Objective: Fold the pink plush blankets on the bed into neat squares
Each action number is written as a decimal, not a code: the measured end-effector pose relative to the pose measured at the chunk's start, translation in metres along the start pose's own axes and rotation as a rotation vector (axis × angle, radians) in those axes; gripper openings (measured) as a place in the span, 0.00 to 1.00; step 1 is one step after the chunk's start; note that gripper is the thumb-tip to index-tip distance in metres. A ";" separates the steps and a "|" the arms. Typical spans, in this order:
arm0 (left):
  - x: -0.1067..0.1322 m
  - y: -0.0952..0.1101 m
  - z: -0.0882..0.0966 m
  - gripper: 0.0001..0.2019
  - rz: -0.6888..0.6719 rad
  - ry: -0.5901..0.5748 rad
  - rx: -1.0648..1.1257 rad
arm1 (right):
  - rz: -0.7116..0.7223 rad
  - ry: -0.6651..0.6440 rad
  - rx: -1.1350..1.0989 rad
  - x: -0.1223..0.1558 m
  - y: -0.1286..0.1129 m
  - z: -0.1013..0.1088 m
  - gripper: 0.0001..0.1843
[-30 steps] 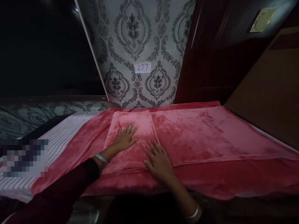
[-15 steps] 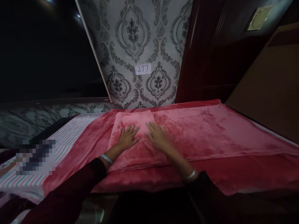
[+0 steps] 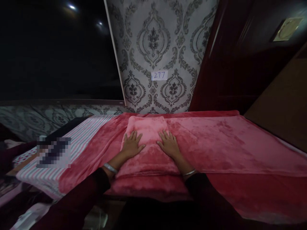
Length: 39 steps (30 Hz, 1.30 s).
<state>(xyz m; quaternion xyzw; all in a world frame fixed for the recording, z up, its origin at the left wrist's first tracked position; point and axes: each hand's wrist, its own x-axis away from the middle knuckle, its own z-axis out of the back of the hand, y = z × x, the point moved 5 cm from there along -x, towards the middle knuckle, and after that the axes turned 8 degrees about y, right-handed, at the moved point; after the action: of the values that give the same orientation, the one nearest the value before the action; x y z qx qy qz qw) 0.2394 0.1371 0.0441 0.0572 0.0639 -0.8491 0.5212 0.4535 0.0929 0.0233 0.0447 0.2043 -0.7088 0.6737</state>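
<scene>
A plush pink-red blanket lies spread in front of me, with its left end folded over into a thicker flap. My left hand rests palm down near the left side of this flap, fingers spread. Toward the flap's right side, my right hand also lies flat with its fingers apart. Both hands touch the plush surface and grip nothing. Under the flap, more of the same blanket reaches toward my body.
A striped cloth extends left from under the blanket, with a pixelated patch over it. Behind stand a large dark screen and a patterned wall bearing a "277" label. A brown panel rises at right.
The view has turned slightly left, so the scene sits further right. My right hand, blurred by motion before, now lies still and flat. My left hand stays on the folded flap.
</scene>
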 end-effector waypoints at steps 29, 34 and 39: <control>-0.078 0.019 -0.012 0.34 0.069 0.114 0.082 | -0.364 0.086 -0.507 -0.144 0.062 -0.020 0.33; -0.092 0.013 -0.003 0.35 0.072 -0.080 0.126 | -0.331 0.097 -0.546 -0.164 0.051 -0.030 0.35; -0.118 0.002 0.010 0.34 0.150 0.010 0.153 | -0.287 0.068 -0.492 -0.164 0.045 -0.040 0.29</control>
<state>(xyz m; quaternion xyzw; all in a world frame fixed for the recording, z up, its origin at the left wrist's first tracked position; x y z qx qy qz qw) 0.2941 0.2382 0.0735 0.1057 -0.0030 -0.8098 0.5770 0.5038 0.2604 0.0324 -0.1257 0.3970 -0.7241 0.5498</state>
